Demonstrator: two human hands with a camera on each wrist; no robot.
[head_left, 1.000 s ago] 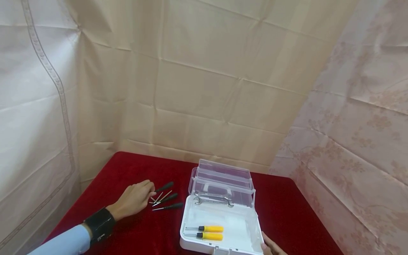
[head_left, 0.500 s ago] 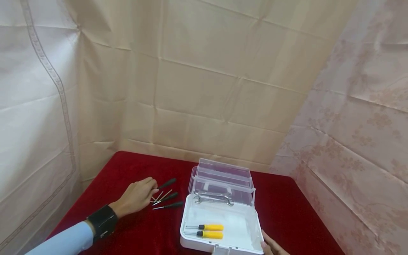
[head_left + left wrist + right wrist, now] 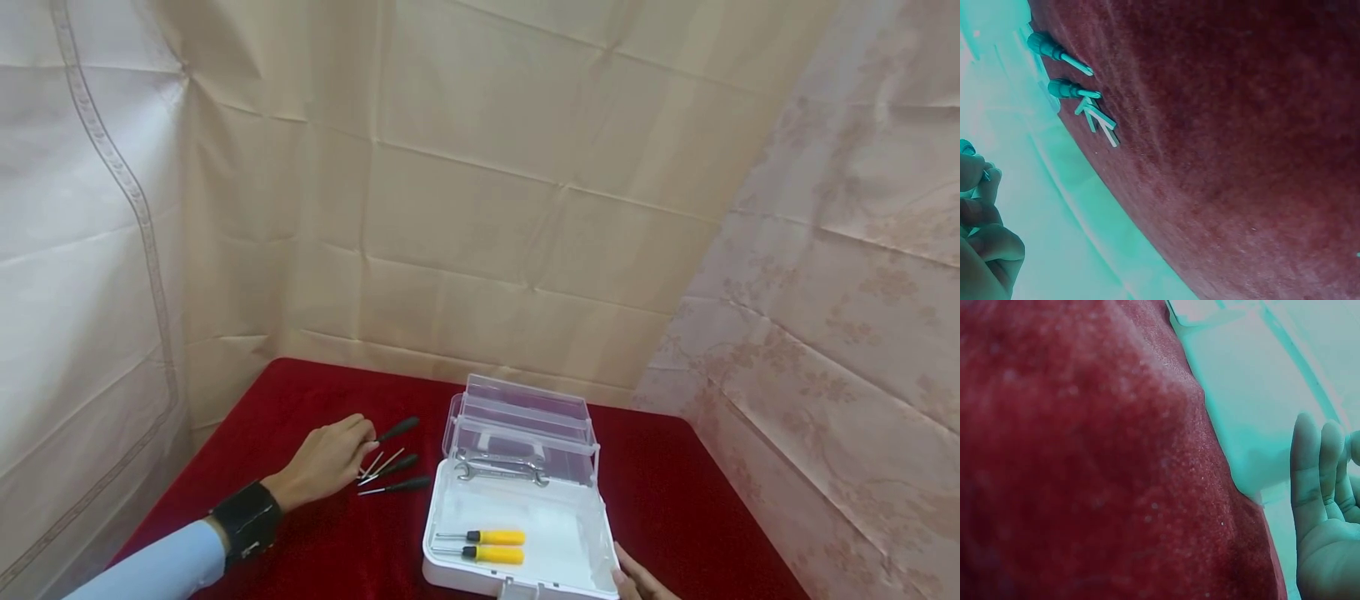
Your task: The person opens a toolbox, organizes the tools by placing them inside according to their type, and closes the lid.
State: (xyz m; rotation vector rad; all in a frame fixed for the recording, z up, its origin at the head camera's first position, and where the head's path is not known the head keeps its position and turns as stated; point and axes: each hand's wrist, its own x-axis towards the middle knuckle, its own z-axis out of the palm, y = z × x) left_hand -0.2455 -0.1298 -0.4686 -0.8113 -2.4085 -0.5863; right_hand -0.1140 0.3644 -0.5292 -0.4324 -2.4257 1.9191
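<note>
Shifted slightly toward the white box [image 3: 465,575]: one left hand [image 3: 330,458], with the dark-handled screwdriver [image 3: 400,429] in its fingers, thumb and fingertips pinching it at the shaft, handle pointing boxward; its tip is hidden in the head view. Below it on the red-covered desk [image 3: 675,500]: two further dark-handled screwdrivers, middle [image 3: 399,464] and near [image 3: 409,483], with short rods [image 3: 1109,134] crossed at the middle one's tip; material uncertain. Box, lid [image 3: 528,408] raised, contains: two yellow-handled screwdrivers [image 3: 497,537], side by side near the front; a chrome wrench [image 3: 502,475] at the back, a second outline behind it possibly another or a reflection. One right hand [image 3: 643,577], fingers straight, at the box's right front corner. Handling, as judged: best to firm the pinch, since the handle overhangs and may tip; raise it clear of the rods; steady the box with the right hand.
</note>
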